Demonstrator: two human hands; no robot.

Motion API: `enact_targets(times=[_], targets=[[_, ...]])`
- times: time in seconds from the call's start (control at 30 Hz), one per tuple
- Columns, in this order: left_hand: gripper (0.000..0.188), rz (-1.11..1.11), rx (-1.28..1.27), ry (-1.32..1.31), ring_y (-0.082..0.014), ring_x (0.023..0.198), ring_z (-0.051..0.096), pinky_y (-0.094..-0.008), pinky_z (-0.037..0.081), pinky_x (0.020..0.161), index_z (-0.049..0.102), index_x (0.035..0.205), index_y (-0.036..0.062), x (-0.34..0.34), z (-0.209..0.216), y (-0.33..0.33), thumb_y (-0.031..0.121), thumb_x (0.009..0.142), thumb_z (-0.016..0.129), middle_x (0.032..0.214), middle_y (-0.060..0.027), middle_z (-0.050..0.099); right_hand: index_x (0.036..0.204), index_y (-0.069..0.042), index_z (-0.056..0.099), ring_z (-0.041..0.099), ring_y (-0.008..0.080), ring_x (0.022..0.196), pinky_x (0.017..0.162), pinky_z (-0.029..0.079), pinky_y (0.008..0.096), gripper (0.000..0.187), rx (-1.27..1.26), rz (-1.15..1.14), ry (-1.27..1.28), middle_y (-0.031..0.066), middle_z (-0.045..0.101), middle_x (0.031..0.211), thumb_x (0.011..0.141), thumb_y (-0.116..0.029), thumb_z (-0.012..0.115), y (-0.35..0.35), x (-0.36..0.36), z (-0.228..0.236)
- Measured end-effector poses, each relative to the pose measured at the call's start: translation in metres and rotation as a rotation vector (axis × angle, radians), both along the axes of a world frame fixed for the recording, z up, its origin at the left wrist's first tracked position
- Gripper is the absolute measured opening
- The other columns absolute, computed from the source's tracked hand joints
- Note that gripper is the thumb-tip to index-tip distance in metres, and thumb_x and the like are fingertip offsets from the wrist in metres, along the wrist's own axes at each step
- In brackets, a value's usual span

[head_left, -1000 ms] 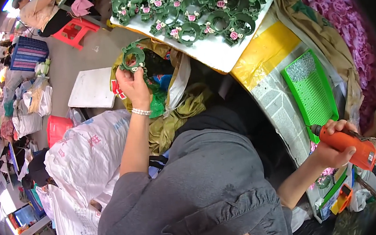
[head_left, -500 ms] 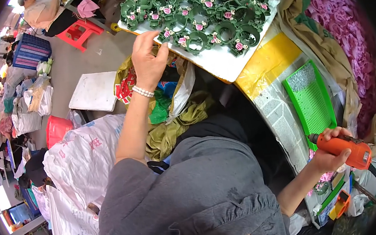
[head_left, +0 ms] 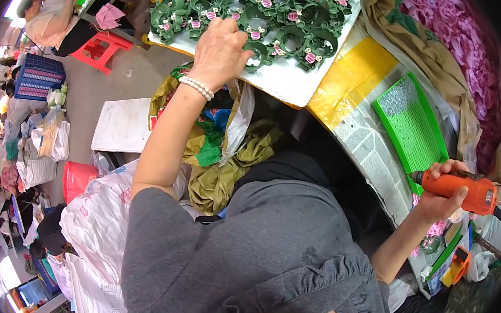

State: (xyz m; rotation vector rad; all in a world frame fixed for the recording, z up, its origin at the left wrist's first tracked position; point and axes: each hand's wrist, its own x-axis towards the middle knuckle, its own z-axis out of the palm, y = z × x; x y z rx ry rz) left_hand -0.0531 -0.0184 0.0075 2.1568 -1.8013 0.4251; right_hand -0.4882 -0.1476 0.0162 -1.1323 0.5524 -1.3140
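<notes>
My left hand [head_left: 221, 52], with a beaded bracelet on the wrist, reaches over the near edge of a pile of dark green plastic ring parts [head_left: 293, 39] with small pink and cream pieces. Its fingers are bent down around a green part at the near left of the pile; the fingertips are partly hidden. Over at the right, my right hand [head_left: 441, 198] is closed around an orange electric screwdriver [head_left: 460, 190]. The screwdriver's dark tip points left, and a black cord runs from its back end.
A green tray [head_left: 421, 140] with silvery screws at its far end lies beside the screwdriver. Beyond it is a large sack of pink pieces [head_left: 446, 23]. White sacks [head_left: 98, 231], a white stool top [head_left: 121, 125] and a red stool [head_left: 98, 51] stand at left. A person sits far left.
My left hand has moved right and slightly forward onto the pile, its fingers closing from a spread pose. My right hand keeps the screwdriver in nearly the same place.
</notes>
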Motion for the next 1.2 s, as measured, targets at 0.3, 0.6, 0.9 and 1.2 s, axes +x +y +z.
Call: enact_targets(times=[0.3, 0.6, 0.9, 1.2], targets=[[0.011, -0.117, 0.047, 0.204, -0.0264, 0.078, 0.053, -0.0360, 0.044, 0.070, 0.060, 0.068, 0.0066, 0.013, 0.015, -0.004, 0.013, 0.066, 0.067, 0.074, -0.0072, 0.053, 0.108, -0.003, 0.048, 0.046, 0.0182, 0.070, 0.066, 0.039, 0.0293, 0.057, -0.014, -0.043, 0.014, 0.0095, 0.049, 0.087, 0.077, -0.048, 0.063, -0.003, -0.001, -0.006], [0.020, 0.032, 0.088, 0.707, -0.0114, 0.053, 0.054, -0.0279, 0.042, 0.051, 0.051, 0.068, 0.0020, 0.008, 0.041, -0.015, 0.018, 0.076, 0.060, 0.056, -0.0041, 0.054, 0.109, -0.002, 0.047, 0.046, 0.0196, 0.070, 0.067, 0.039, 0.0303, 0.056, -0.034, -0.054, 0.011, 0.0106, 0.048, 0.088, 0.078, -0.046, 0.062, -0.005, -0.006, -0.003], [0.023, -0.118, 0.417, 1.894, -0.0195, 0.066, 0.065, -0.0233, 0.050, 0.047, 0.054, 0.099, 0.0016, -0.015, 0.031, -0.033, 0.021, 0.087, 0.057, 0.092, -0.0090, 0.059, 0.109, 0.000, 0.046, 0.048, 0.0191, 0.071, 0.068, 0.039, 0.0313, 0.057, -0.041, -0.070, 0.046, 0.0107, 0.048, 0.087, 0.078, -0.046, 0.060, -0.007, -0.013, 0.005], [0.034, -0.549, 0.397, 2.592, -0.0255, 0.082, 0.065, -0.0260, 0.054, 0.059, 0.048, 0.121, 0.0018, -0.146, -0.014, -0.055, 0.022, 0.096, 0.037, 0.121, -0.0309, 0.047, 0.111, 0.000, 0.046, 0.044, 0.0190, 0.082, 0.070, 0.040, 0.0306, 0.054, -0.029, -0.067, 0.026, 0.0125, 0.047, 0.094, 0.081, -0.042, 0.059, -0.010, -0.026, 0.004]])
